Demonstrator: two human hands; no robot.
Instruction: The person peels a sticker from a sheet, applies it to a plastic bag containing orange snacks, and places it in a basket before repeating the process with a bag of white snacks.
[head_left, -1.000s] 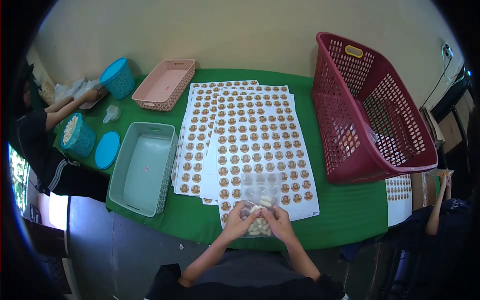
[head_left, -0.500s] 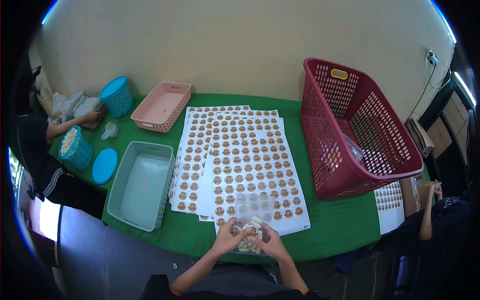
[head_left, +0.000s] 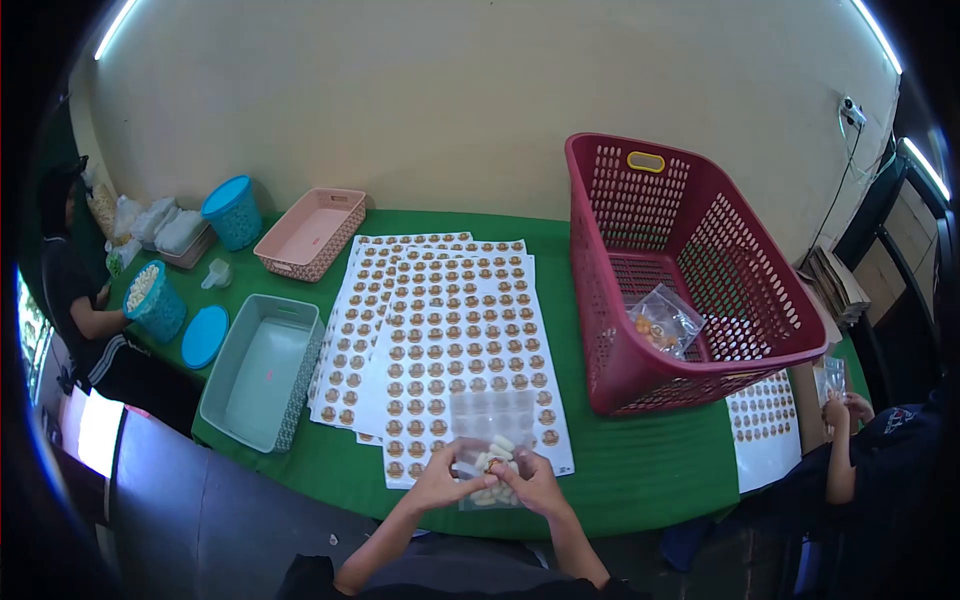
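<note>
- Holding a clear plastic bag (head_left: pixel 492 440) of pale oval snacks, your left hand (head_left: pixel 443 478) and right hand (head_left: pixel 530 482) pinch its lower part, fingers curled shut on it from both sides.
- The bag lies at the near edge of the green tabletop (head_left: pixel 640 470), on the front sticker sheet (head_left: pixel 460 350).
- A grey tray (head_left: pixel 262 372) sits left of the sheets; a red laundry basket (head_left: pixel 690 270), right, contains another filled bag (head_left: pixel 663 320).

The printing on the sticker sheets (head_left: pixel 450 340) is too small to read, and both hands cover the clear bag's (head_left: pixel 490 440) lower part.
</note>
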